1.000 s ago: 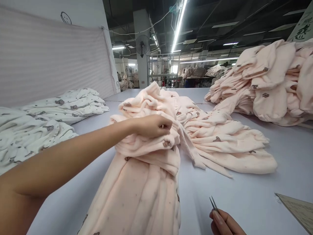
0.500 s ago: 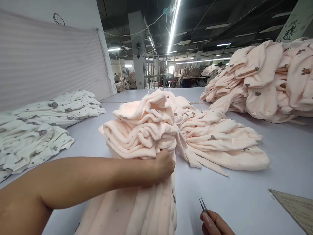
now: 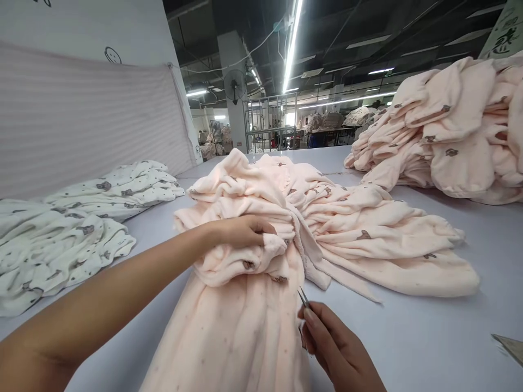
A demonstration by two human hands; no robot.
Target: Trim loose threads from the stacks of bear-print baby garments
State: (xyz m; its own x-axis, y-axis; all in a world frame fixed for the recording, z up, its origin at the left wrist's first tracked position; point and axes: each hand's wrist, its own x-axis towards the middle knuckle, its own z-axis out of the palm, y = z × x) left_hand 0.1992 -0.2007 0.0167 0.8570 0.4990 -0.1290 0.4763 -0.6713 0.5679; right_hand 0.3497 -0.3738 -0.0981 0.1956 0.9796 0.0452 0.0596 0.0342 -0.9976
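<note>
My left hand (image 3: 249,231) is closed on a bunched fold of the pale pink plush fabric (image 3: 229,321), with the thumb over it. The gathered upper part lies heaped over the long smooth folds that run towards me. My right hand (image 3: 337,343) is beside the pile's right edge, fingers wrapped round slim metal thread snips (image 3: 303,297). Their two narrow points stick out up and left, close to the cloth, and I cannot tell whether they touch it. The snips' lower part is hidden in my fingers.
More pink printed fabric (image 3: 384,239) spreads behind and to the right, next to a tall pink heap (image 3: 453,130). White spotted fabric (image 3: 93,218) lies left. A flat brownish sheet's corner (image 3: 509,346) shows on the pale table (image 3: 429,337) at right.
My left hand has moved up onto the bunched layers, and a printed fold now hangs forward over the pile. My right hand with the snips has moved up and left to the fabric edge.
</note>
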